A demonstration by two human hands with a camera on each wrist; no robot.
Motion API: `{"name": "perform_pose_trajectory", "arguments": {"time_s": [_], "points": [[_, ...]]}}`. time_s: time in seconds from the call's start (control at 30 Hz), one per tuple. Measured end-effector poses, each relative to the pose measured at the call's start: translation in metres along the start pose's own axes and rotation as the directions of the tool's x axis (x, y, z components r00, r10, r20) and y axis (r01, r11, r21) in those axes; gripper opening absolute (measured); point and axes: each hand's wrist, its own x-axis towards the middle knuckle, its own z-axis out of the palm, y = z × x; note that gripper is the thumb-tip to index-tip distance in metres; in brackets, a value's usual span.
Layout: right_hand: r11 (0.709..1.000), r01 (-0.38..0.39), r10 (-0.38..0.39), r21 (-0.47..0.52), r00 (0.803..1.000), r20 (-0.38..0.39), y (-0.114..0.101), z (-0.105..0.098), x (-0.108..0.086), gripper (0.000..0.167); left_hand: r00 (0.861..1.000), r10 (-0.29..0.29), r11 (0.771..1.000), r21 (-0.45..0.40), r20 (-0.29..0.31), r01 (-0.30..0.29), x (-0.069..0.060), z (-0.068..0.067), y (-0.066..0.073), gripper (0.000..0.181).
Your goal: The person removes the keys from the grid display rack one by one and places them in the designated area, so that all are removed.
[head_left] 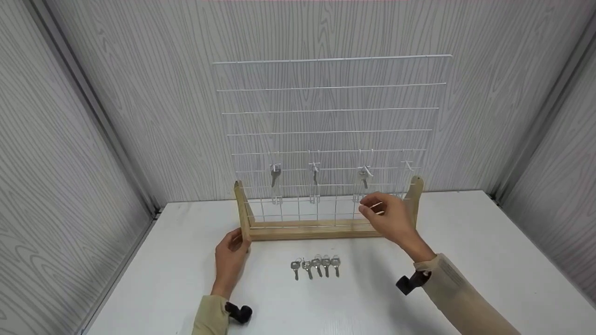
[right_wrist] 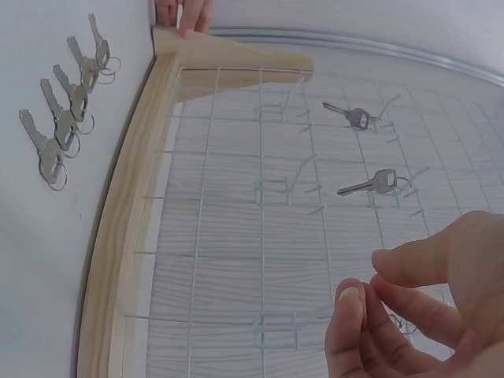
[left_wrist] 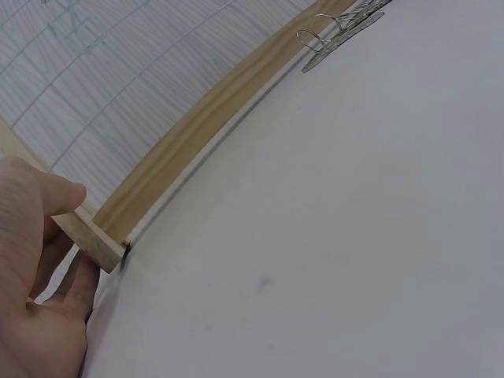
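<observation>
My left hand (head_left: 231,258) grips the lower left end of the wooden stand (head_left: 307,232), thumb on one side and fingers on the other. The stand holds up a white wire grid (head_left: 326,110). Three keys hang from hooks on it: a left key (head_left: 275,173), a middle key (head_left: 315,177) and a right key (head_left: 364,176). Just below the right key is my right hand (head_left: 389,216), its fingers loosely bent and nothing visible between them. In the right wrist view this hand (right_wrist: 433,307) partly hides that key.
Several loose keys (head_left: 316,266) with rings lie in a row on the white table (head_left: 186,279) in front of the stand. A hook (head_left: 408,165) at the grid's right bears no key. Wood-patterned panels (head_left: 139,93) stand behind and at both sides.
</observation>
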Motion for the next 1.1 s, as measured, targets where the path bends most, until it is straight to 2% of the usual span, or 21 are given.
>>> {"name": "perform_pose_trajectory", "arguments": {"time_s": [0.13, 0.43, 0.63, 0.87, 1.1], "points": [[1.0, -0.013, 0.014, 0.022, 1.0, -0.025, -0.001, -0.002, 0.006, 0.016, 1.0, -0.008, 1.0, 0.0, 0.004, 0.008, 0.0, 0.0, -0.001, 0.045], [0.996, -0.008, 0.02, 0.091, 0.991, -0.134, 0.001, -0.005, 0.02, 0.016, 1.0, -0.002, 1.0, 0.013, -0.002, 0.002, 0.0, 0.0, -0.002, 0.045], [0.997, 0.002, 0.013, 0.077, 0.98, -0.197, 0.001, -0.004, 0.024, 0.018, 1.0, -0.015, 1.0, -0.012, -0.005, 0.015, -0.002, -0.001, -0.001, 0.044], [0.998, -0.011, 0.025, 0.056, 0.969, -0.246, 0.002, -0.004, 0.032, 0.02, 1.0, -0.004, 0.999, -0.044, 0.01, 0.004, -0.003, 0.001, 0.0, 0.046], [0.998, 0.02, -0.001, 0.067, 0.961, -0.276, 0.001, -0.002, 0.04, 0.022, 1.0, 0.005, 0.999, -0.033, 0.003, -0.005, -0.002, 0.0, 0.0, 0.045]]}}
